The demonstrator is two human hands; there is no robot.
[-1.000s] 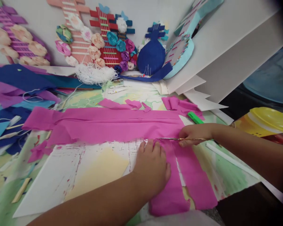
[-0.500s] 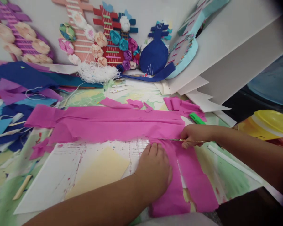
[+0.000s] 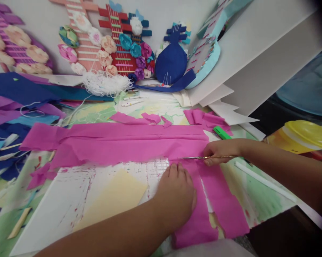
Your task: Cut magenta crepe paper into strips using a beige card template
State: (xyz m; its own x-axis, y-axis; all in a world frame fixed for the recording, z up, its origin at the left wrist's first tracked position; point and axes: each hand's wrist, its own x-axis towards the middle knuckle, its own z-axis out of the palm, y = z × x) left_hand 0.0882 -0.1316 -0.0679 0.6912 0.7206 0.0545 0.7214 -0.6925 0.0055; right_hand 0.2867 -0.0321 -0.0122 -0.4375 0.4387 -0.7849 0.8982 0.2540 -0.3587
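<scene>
Wide strips of pink crepe-like paper (image 3: 128, 148) lie across a white board (image 3: 43, 214), with further strips running down toward me on the right. My left hand (image 3: 177, 189) presses palm-down on a downward strip, fingers laid on it just below the crosswise strip. A slim tool (image 3: 195, 157), silvery at the front and golden behind, is pinched in my right hand (image 3: 219, 151). It lies nearly level, its tip pointing left over the paper just above my left fingertips. Whether it is a blade or a brush I cannot tell. A narrow gap separates the two downward strips.
Beyond the paper lie pink scraps (image 3: 135, 117), a green cutter (image 3: 221, 132) and a heap of white string (image 3: 107, 84). Decorated paper instruments (image 3: 171, 62) lean on the wall. A yellow-lidded tub (image 3: 302, 137) stands right, coloured scraps (image 3: 11, 132) left.
The view has shifted slightly, so most things sit a little further left. Both hands keep nearly the same place on the paper, and the right still grips the slim tool.
</scene>
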